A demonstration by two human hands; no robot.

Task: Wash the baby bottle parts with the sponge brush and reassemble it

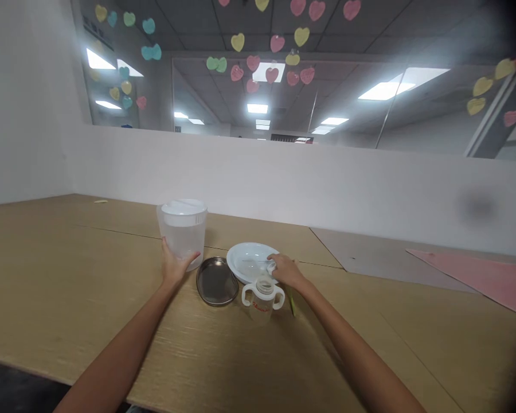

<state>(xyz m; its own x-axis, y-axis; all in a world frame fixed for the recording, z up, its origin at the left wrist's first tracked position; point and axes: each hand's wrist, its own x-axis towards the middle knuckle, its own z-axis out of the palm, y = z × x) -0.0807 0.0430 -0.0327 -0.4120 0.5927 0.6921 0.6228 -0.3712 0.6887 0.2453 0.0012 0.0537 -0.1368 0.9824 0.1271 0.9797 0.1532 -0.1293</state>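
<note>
A translucent lidded pitcher [184, 232] stands at centre left, with water-like clear liquid inside. My left hand [176, 265] is spread against its lower front, thumb and fingers apart around the wall. My right hand [285, 269] is closed at the right rim of a white plate [246, 253], fingers on a small whitish item too small to name. In front of the plate stands a clear bottle [262, 304] with two white handles and an open top. An oval metal tray [217, 281] lies between pitcher and bottle.
A thin green item [292, 303] lies right of the bottle, partly under my right hand. Grey sheet [382, 261] and pink sheet [481, 275] cover the table's right side. A white wall [284, 183] rises behind the wooden table [90, 275].
</note>
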